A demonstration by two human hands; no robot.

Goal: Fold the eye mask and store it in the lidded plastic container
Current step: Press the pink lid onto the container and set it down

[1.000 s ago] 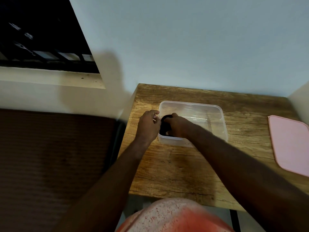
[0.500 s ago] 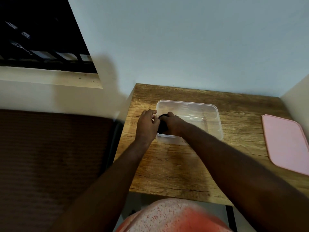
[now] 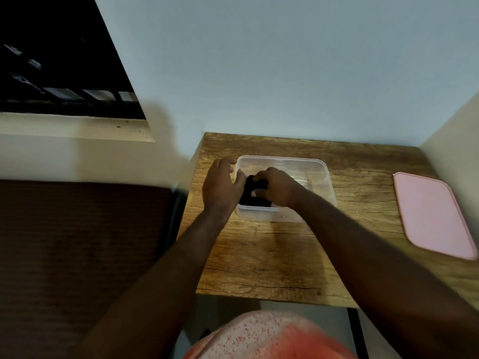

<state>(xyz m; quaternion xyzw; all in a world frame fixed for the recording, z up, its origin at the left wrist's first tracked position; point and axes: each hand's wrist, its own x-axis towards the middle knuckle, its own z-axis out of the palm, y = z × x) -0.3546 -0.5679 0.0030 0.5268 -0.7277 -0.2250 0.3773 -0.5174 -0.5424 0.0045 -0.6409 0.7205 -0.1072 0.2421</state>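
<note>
A clear plastic container [image 3: 308, 164] stands open on the wooden table [image 3: 272, 255]. The black folded eye mask [image 3: 252, 196] lies inside its left end. My right hand [image 3: 277, 187] reaches into the container, fingers curled down on the mask. My left hand [image 3: 220, 187] rests against the container's left outer wall, with its thumb over the rim near the mask. The pink lid [image 3: 432, 213] lies flat on the table at the far right, apart from the container.
The table sits in a corner, with a pale wall behind and a second wall [image 3: 453, 125] on the right. A dark window with bars [image 3: 51, 73] is at upper left. A brown surface [image 3: 77, 242] lies to the table's left.
My right hand has pushed further into the container over the mask. My left hand has spread along the container's left wall. The view has shifted slightly.
</note>
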